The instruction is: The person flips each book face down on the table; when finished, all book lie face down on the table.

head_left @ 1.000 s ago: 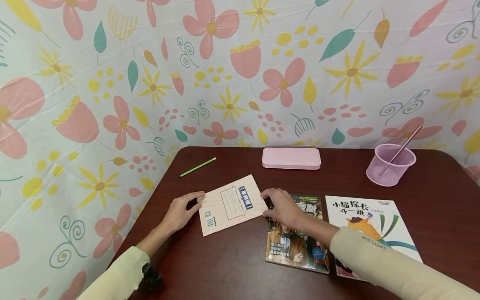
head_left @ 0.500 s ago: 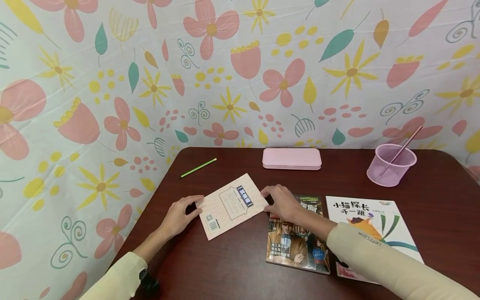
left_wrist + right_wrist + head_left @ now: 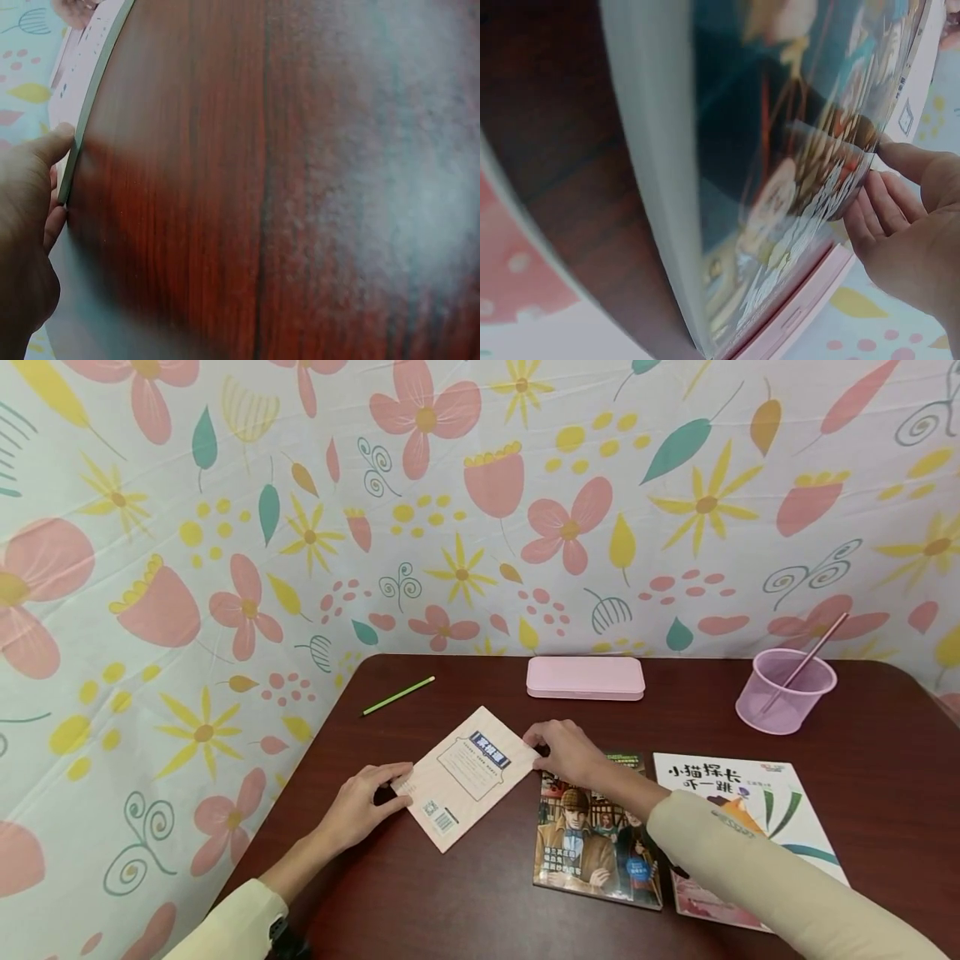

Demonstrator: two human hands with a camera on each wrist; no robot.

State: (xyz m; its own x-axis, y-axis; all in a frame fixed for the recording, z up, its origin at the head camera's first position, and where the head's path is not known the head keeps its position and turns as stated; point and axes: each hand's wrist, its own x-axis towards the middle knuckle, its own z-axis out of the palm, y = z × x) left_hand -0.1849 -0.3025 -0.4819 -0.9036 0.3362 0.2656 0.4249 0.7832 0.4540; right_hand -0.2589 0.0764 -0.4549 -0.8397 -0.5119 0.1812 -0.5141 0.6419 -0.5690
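Pinches cream paperback [image 3: 459,797] by opposite ends with fingers of left hand [image 3: 360,806] and right hand [image 3: 568,753], near detective-cover book [image 3: 573,843] on tabletop [image 3: 405,893].

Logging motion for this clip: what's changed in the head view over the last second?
The beige book has turned counterclockwise. The left hand came slightly nearer the person, the right hand slightly farther away. Neither let go.

Unmoved: green pencil, pink case, cup, dark-covered book, white book.
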